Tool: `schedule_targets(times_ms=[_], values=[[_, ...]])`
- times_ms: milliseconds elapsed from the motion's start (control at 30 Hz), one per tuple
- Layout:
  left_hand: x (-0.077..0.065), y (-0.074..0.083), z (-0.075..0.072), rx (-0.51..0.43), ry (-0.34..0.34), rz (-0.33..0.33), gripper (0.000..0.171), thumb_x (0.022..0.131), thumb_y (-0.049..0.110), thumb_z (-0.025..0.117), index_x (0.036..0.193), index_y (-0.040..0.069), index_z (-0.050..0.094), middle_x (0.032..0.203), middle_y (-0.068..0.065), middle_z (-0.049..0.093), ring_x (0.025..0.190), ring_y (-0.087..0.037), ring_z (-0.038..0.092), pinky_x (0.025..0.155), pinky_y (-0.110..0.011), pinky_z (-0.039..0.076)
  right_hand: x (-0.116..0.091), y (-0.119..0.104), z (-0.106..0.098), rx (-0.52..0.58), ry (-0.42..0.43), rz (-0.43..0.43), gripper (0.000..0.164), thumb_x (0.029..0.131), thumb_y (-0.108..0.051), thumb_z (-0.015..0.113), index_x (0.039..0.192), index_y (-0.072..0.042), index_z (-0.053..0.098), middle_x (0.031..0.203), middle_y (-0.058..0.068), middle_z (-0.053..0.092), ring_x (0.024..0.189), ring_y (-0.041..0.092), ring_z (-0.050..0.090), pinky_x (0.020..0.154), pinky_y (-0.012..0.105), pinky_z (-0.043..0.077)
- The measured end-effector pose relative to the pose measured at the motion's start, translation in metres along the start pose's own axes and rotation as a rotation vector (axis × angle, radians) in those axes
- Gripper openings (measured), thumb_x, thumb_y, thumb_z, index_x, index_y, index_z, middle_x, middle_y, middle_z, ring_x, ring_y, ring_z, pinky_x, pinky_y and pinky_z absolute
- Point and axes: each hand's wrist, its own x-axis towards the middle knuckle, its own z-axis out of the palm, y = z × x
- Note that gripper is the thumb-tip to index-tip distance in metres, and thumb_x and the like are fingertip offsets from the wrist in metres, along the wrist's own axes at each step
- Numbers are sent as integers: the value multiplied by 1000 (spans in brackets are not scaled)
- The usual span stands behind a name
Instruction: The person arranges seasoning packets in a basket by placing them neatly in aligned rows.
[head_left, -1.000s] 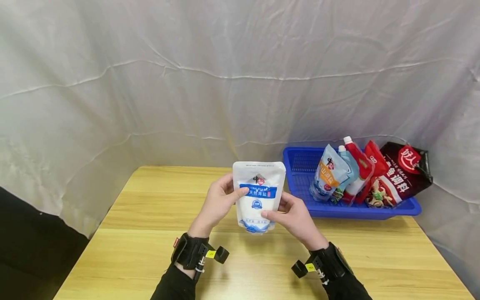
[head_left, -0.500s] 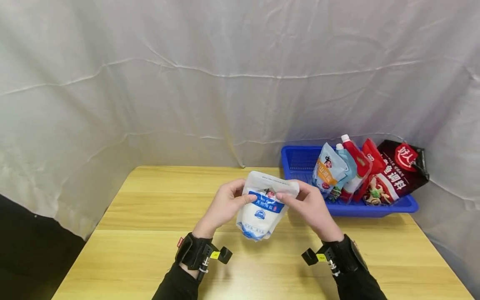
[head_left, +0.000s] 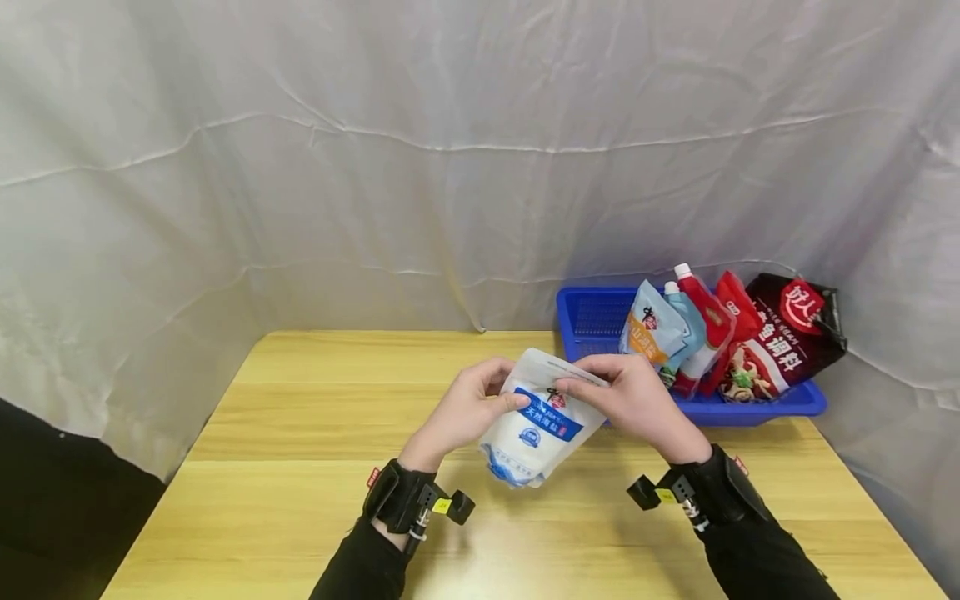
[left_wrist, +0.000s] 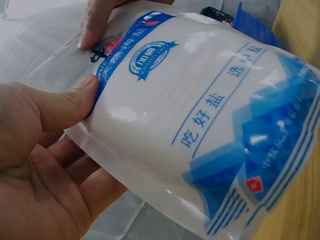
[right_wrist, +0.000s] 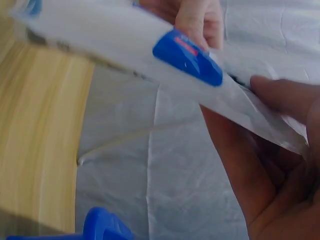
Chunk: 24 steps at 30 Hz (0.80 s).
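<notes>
A white and blue salt pouch [head_left: 534, 435] is held tilted above the table, its top leaning left. My left hand [head_left: 474, 403] grips its left edge, thumb on the front by the blue band and fingers behind. At the upper right corner my right hand [head_left: 637, 400] pinches the pouch, with the thumb on the front. Close up in the left wrist view, the salt pouch [left_wrist: 150, 100] looks full, its bottom end pointing right. The right wrist view shows the pouch [right_wrist: 125, 45] almost edge-on between thumb and fingers.
A blue plastic basket [head_left: 592, 321] stands at the table's back right. Several pouches lean inside: a light blue salt pouch [head_left: 652, 325], a red spouted pouch [head_left: 705, 325] and a black seasoning bag [head_left: 795, 333]. Grey cloth [head_left: 450, 208] hangs behind the wooden table [head_left: 315, 433].
The pouch has gone from upright to tilted and shifted slightly right. My right hand has moved from its lower right side up to the top right corner. My left hand keeps its grip.
</notes>
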Motion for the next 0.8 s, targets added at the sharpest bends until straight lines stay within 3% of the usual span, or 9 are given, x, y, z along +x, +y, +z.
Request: schedule_targets(times_ms=[300,533,667,800], values=[[13,-2,7,-109,30,34,34,100,11,69,132,3,61,123,-16,72,111,-29,70,91,-38,60,6,-12,-15,-76,97,-25,11,97,-17,76,97,-8,81,87,6,77,69,15,73,61,31,61],[24,-7,21,-146,217,43,37,101,13,68,135,1,61,135,-16,63,121,-34,64,98,-43,57,15,-25,-46,-89,186,20,28,100,-33,71,110,-8,79,92,11,75,73,17,72,64,30,60],[30,-8,34,-170,343,-14,39,100,12,67,136,0,59,140,-15,58,125,-37,60,100,-44,56,26,-27,-67,-96,295,45,34,98,-38,73,112,-7,79,91,7,77,71,15,73,61,28,60],[38,-12,49,-183,372,-96,42,98,12,68,137,-1,58,139,-15,58,122,-35,62,95,-42,58,38,-22,-87,-125,392,57,39,98,-40,73,111,-5,78,87,3,77,68,11,72,58,25,58]])
